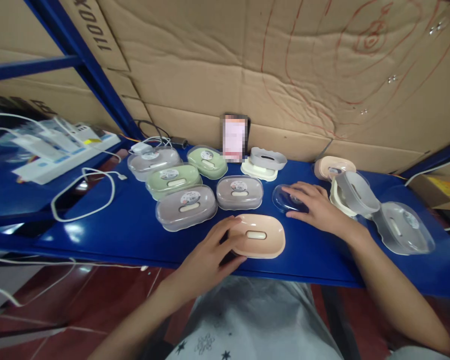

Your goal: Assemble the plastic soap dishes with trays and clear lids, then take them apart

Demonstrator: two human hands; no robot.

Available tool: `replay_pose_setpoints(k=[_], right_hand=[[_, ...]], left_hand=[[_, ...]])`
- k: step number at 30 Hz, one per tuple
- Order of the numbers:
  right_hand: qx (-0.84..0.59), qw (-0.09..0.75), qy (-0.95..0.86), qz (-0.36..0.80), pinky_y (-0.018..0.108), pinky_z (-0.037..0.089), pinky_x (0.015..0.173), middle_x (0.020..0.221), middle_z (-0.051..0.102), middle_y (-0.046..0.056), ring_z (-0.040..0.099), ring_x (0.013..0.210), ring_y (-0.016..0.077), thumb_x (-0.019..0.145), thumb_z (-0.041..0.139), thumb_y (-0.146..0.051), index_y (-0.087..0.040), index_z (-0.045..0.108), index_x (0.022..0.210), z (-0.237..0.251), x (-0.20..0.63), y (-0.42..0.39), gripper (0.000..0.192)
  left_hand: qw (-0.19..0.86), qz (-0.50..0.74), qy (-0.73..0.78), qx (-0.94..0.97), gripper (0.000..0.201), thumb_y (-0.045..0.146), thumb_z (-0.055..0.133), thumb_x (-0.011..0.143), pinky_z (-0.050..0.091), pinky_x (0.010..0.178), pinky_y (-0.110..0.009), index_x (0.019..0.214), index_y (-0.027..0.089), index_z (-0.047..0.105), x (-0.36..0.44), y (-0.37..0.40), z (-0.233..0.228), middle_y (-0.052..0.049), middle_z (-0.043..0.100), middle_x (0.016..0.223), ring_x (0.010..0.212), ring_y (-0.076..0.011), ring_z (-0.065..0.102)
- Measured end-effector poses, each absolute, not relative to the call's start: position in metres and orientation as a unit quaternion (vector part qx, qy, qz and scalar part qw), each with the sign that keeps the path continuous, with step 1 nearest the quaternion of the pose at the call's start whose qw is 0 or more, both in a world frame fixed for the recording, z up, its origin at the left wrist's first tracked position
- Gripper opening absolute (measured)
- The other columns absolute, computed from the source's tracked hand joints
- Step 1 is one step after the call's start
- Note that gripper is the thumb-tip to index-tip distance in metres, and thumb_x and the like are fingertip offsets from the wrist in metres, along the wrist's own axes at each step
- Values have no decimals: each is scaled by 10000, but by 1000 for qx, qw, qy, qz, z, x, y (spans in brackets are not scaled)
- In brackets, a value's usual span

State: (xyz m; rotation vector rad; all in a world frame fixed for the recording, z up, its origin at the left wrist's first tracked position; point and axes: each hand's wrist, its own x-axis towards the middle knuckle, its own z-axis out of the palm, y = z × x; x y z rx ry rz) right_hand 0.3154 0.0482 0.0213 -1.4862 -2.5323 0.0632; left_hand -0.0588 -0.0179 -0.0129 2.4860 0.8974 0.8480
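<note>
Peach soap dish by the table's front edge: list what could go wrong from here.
1. The peach soap dish sits close to the front edge of the blue table; a nudge from the left hand might tip it off.
2. The right hand presses a clear lid; it may slide on the glossy surface.

Blue table (135, 235) carries lidded soap boxes (186, 207), a peach tray (260, 235), loose clear lids (403, 227). White cable (83, 192) looped at left. Phone (235, 137) stands at back.
</note>
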Motion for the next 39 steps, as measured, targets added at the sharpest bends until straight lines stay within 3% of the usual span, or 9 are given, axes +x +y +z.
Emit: replay_pose_setpoints(k=[3, 8, 13, 19, 27, 31, 39], right_hand=[[-518, 106, -846, 68, 698, 453, 1182, 1711, 445, 161, 447, 1568, 416, 1013, 681, -573, -352, 424, 1668, 22, 319, 49, 738], [-460, 181, -867, 70, 566, 451, 1253, 1723, 438, 124, 478, 1560, 348, 1030, 678, -549, -330, 469, 1648, 44, 293, 27, 688], [-342, 144, -928, 37, 554, 492, 1202, 1702, 477, 112, 503, 1537, 341, 1012, 686, -618, -339, 482, 1641, 44, 246, -4, 717], [-312, 134, -940, 6, 593, 480, 1181, 1690, 485, 150, 454, 1553, 380, 1028, 630, -657, -255, 517, 1619, 20, 224, -11, 724], [-312, 130, -939, 63, 621, 472, 1217, 1733, 400, 161, 350, 1612, 382, 1046, 640, -584, -239, 434, 1669, 23, 229, -8, 741], [-311, 132, -939, 70, 629, 457, 1238, 1738, 391, 152, 345, 1616, 373, 1047, 653, -560, -259, 392, 1692, 22, 230, -7, 758], [-298, 138, -943, 60, 607, 447, 1256, 1727, 411, 162, 371, 1606, 360, 1040, 667, -561, -216, 463, 1651, 21, 233, -3, 731]], left_hand=[[207, 288, 337, 872, 487, 212, 679, 1032, 489, 1258, -551, 1492, 279, 534, -60, -19, -10, -137, 449, 1658, 1544, -313, 497], [257, 280, 363, 850, 653, 222, 680, 1019, 467, 1274, -549, 1603, 287, 394, -63, -18, -11, -150, 412, 1697, 1573, -304, 466], [270, 311, 345, 843, 830, 266, 730, 1003, 456, 1266, -614, 1679, 290, 249, -63, -15, -18, -179, 450, 1681, 1570, -337, 467], [277, 312, 339, 843, 831, 281, 733, 1011, 475, 1245, -614, 1682, 314, 245, -63, -13, -16, -172, 470, 1669, 1559, -350, 477], [314, 292, 342, 837, 829, 260, 742, 996, 441, 1268, -616, 1658, 377, 257, -63, -11, -12, -126, 449, 1665, 1547, -343, 473], [313, 283, 341, 840, 800, 278, 729, 1008, 427, 1281, -607, 1651, 390, 268, -64, -11, -15, -114, 434, 1668, 1561, -335, 451], [312, 270, 346, 843, 744, 312, 705, 1032, 426, 1286, -599, 1644, 396, 290, -65, -12, -15, -106, 402, 1692, 1584, -331, 424]])
